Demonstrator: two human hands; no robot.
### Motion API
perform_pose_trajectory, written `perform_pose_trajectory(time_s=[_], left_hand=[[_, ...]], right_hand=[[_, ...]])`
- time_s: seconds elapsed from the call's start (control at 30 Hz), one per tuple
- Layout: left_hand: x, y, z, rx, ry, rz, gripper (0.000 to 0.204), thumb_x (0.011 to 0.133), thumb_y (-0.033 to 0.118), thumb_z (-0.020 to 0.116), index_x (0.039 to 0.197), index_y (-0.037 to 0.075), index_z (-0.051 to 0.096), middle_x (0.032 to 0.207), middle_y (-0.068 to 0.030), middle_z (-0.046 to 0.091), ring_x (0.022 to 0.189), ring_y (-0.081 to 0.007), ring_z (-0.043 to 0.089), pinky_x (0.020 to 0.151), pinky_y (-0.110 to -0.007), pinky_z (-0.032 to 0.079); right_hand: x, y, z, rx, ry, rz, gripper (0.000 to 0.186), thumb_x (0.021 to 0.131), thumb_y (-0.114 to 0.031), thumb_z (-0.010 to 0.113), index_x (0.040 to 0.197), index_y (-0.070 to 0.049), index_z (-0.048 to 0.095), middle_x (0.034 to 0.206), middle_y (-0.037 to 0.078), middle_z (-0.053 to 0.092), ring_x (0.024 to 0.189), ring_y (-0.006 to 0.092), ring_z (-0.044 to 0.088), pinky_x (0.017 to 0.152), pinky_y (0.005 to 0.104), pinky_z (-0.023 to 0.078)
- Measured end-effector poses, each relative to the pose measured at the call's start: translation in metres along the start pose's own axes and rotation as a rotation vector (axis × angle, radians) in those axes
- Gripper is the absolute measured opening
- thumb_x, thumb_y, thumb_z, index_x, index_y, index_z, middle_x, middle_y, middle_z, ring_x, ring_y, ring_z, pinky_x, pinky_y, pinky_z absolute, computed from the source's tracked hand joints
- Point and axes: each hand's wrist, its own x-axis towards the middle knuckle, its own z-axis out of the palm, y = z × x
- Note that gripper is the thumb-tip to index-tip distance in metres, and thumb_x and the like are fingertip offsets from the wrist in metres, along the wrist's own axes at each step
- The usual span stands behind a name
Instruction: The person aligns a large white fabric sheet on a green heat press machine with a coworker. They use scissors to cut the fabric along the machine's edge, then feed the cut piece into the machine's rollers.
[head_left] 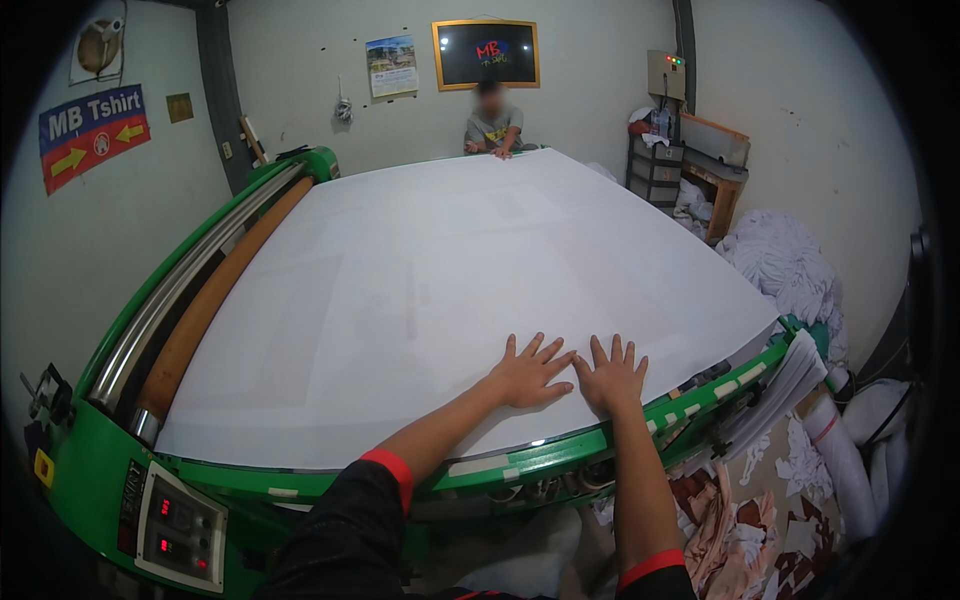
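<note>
A wide sheet of white fabric [430, 270] lies spread over the bed of a green roller machine [70, 510]. Faint darker shapes show through it. Near the front edge my left hand [530, 375] rests flat on the fabric with its fingers spread. My right hand [610, 378] is flat on it too, just to the right, fingers pointing away from me. The thumb and fingertips of the two hands nearly meet. Neither hand grips anything.
A brown roller [220, 270] and metal rollers run along the left side, above a control panel [180, 527]. Another person [493, 125] stands at the far edge, hands by the fabric. White cloth [785, 260] is heaped at right; fabric scraps [750, 530] litter the floor.
</note>
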Motion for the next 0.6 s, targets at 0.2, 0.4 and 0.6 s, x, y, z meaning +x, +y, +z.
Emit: perform_pose_trajectory(time_s=[0.2, 0.4, 0.6], left_hand=[[-0.0017, -0.0002, -0.0022, 0.001, -0.007, 0.001, 0.087, 0.106, 0.076, 0.031, 0.174, 0.021, 0.026, 0.181, -0.0157, 0.018, 0.166, -0.0464, 0.013, 0.125, -0.079, 0.01], [-0.0046, -0.003, -0.0002, 0.001, 0.0, 0.0, 0.087, 0.106, 0.076, 0.031, 0.174, 0.022, 0.026, 0.181, -0.0156, 0.018, 0.166, -0.0463, 0.013, 0.124, -0.08, 0.01], [-0.0067, -0.0054, 0.0007, 0.001, -0.003, -0.003, 0.088, 0.106, 0.077, 0.031, 0.174, 0.023, 0.025, 0.182, -0.0149, 0.017, 0.166, -0.046, 0.013, 0.125, -0.08, 0.009]], right_hand=[[0.0003, -0.0015, 0.0004, -0.005, -0.004, 0.0, 0.078, 0.109, -0.069, 0.03, 0.173, -0.026, 0.03, 0.181, 0.017, 0.019, 0.167, 0.0418, 0.012, 0.132, 0.0655, 0.005], [-0.0045, -0.0054, 0.0006, -0.007, 0.004, 0.004, 0.078, 0.109, -0.07, 0.027, 0.173, -0.026, 0.03, 0.181, 0.015, 0.019, 0.168, 0.04, 0.012, 0.133, 0.0633, 0.003], [-0.0053, -0.0079, 0.001, -0.012, -0.005, 0.003, 0.078, 0.109, -0.07, 0.026, 0.173, -0.027, 0.03, 0.181, 0.015, 0.019, 0.168, 0.0396, 0.012, 0.133, 0.0633, 0.004]])
